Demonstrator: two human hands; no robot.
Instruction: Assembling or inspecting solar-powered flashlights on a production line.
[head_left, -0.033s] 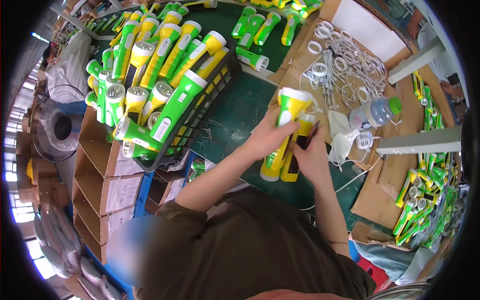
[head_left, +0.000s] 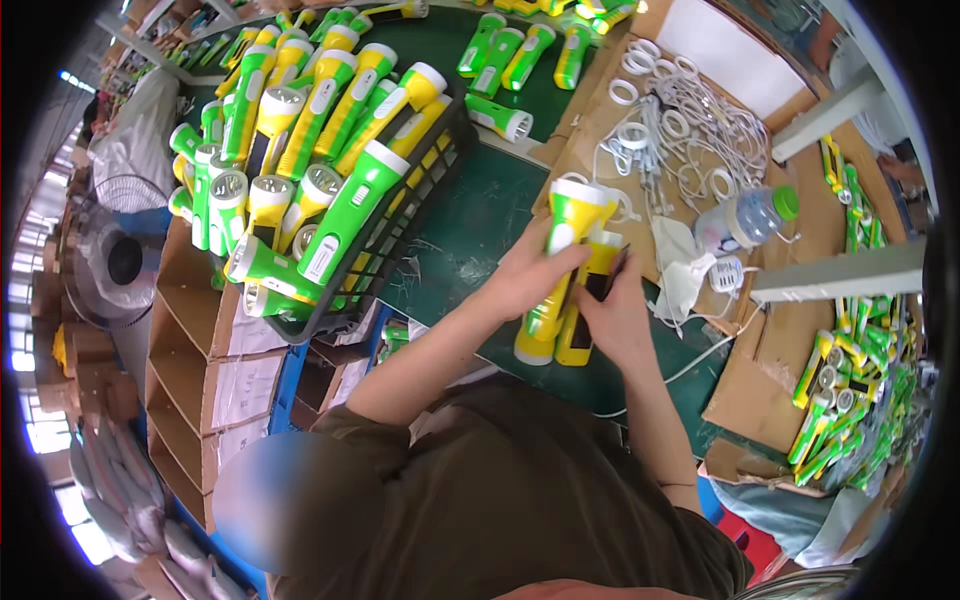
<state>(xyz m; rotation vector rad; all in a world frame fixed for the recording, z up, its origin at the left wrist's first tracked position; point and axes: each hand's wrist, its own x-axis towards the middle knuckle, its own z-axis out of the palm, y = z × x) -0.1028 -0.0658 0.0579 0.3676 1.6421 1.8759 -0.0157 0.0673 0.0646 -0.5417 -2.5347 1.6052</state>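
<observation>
In my left hand (head_left: 528, 272), closed round its middle, is a yellow-and-green flashlight (head_left: 574, 212), its wide white-rimmed head pointing away from me. Close alongside on the right lies a second yellow flashlight (head_left: 574, 340) with a dark panel, partly hidden by the first. My right hand (head_left: 617, 308) has its fingers closed at that second flashlight's side. Something thin and dark shows at the right fingertips, too small to name. Both flashlights are over the dark green tabletop (head_left: 470, 245).
Left of my hands stands a black basket (head_left: 375, 262) heaped with flashlights. White cables (head_left: 705, 130) and rings lie on cardboard to the right, beside a green-capped bottle (head_left: 750, 220) and a white plug block (head_left: 726, 274). A grey post (head_left: 840, 272) juts in; more flashlights (head_left: 835, 390) pile beyond.
Both flashlights and my hands have shifted very slightly left and toward me. The grip of each hand looks the same.
</observation>
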